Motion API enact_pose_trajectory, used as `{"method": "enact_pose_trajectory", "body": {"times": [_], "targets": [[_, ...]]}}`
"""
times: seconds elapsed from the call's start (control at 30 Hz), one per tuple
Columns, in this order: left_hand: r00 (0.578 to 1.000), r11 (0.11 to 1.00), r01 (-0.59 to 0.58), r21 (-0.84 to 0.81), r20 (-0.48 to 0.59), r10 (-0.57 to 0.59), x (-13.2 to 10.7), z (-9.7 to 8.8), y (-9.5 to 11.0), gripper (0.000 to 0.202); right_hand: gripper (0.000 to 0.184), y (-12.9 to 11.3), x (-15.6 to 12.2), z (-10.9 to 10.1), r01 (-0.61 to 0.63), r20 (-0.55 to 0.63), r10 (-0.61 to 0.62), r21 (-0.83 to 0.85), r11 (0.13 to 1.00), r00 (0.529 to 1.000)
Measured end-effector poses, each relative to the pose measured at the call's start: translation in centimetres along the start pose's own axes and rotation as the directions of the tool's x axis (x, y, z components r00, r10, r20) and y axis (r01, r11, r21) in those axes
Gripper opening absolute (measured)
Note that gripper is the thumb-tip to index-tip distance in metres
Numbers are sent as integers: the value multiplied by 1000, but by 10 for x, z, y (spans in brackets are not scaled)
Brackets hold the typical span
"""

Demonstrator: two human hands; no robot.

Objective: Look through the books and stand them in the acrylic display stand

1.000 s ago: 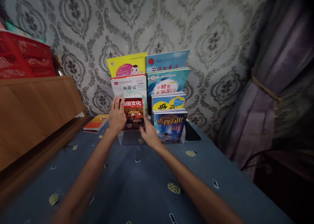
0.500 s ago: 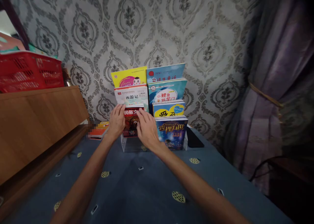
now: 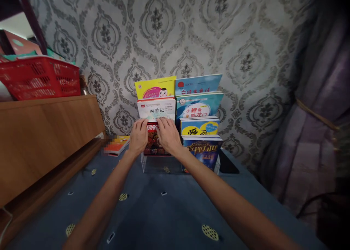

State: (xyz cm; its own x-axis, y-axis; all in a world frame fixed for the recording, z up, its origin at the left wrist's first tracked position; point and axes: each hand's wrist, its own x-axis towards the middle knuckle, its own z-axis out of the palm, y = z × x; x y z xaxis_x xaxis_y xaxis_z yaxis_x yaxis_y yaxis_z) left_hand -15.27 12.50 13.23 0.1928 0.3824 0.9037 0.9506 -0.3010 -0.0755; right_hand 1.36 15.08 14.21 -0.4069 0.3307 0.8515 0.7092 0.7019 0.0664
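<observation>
A dark red book (image 3: 154, 145) with white characters on its cover stands in the front left tier of a clear stepped book rack (image 3: 153, 164). My left hand (image 3: 139, 136) grips its left side, fingertips at the top edge. At the upper right of the same book, my right hand (image 3: 168, 136) has its fingers bent over the top edge and covers part of the title. Behind it are a white book (image 3: 156, 109) and a yellow book (image 3: 153, 87). The right column holds a dark blue book (image 3: 202, 153), a blue-and-yellow book (image 3: 201, 127), a teal book (image 3: 199, 106) and a blue book (image 3: 198, 83).
A wooden cabinet (image 3: 49, 129) stands at the left with a red basket (image 3: 41, 78) on top. An orange book (image 3: 116, 146) lies beside it. Right of the rack is a flat black object (image 3: 228, 163). A blue patterned cloth (image 3: 147, 220) covers the surface; a curtain (image 3: 295, 151) hangs right.
My right hand has moved up from the front of the dark red book to its top edge. My left hand stays at its left side. The whole view has shifted, with everything farther right.
</observation>
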Motion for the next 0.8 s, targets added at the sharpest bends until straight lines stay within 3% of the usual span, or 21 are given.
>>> {"method": "enact_pose_trajectory", "body": {"times": [0.27,0.47,0.57,0.67,0.8], "targets": [[995,991,94,-96,-19,-96,4,-5,-3,36,47,10,4,-10,24,63,-32,131,991,997],[921,894,321,-312,-117,-372,35,1,-29,40,47,22,3,-19,-183,9,186,247,952,982],[902,733,382,-563,53,-429,52,3,-44,40,49,26,2,-16,-238,11,245,285,928,969],[881,547,444,-710,233,-412,61,3,-54,44,49,28,3,-14,-245,22,250,297,923,968],[869,460,476,-749,323,-374,62,1,-60,53,49,27,5,-14,-259,31,262,290,921,965]]}}
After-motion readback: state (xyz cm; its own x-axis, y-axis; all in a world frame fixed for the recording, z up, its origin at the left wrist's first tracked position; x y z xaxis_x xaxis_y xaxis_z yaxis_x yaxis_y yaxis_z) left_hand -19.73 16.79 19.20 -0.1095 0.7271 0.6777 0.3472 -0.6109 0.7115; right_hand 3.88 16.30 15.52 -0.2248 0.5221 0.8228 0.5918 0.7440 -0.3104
